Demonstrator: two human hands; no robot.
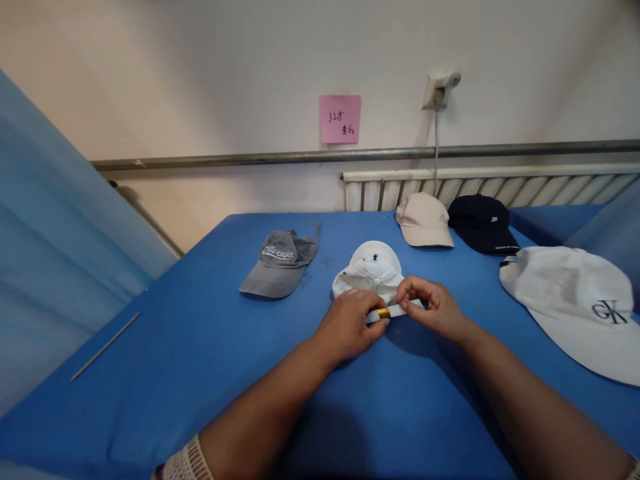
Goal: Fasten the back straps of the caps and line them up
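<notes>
A white cap (pixel 374 270) with a small dark emblem lies at the middle of the table, its back strap turned toward me. My left hand (pixel 354 323) is closed on the left part of the white strap (pixel 400 309), beside its gold buckle (pixel 384 313). On the strap's right part, my right hand (pixel 431 305) pinches with thumb and fingers. Part of the cap's rear edge is hidden behind both hands.
A grey cap (pixel 281 263) sits to the left on the blue table (pixel 200 373). Beige (pixel 424 220), black (pixel 483 223) and large white caps (pixel 575 293) stand at the right. A thin stick (pixel 105 347) lies far left. Behind are a radiator (pixel 490 179) and wall rail (pixel 240 160).
</notes>
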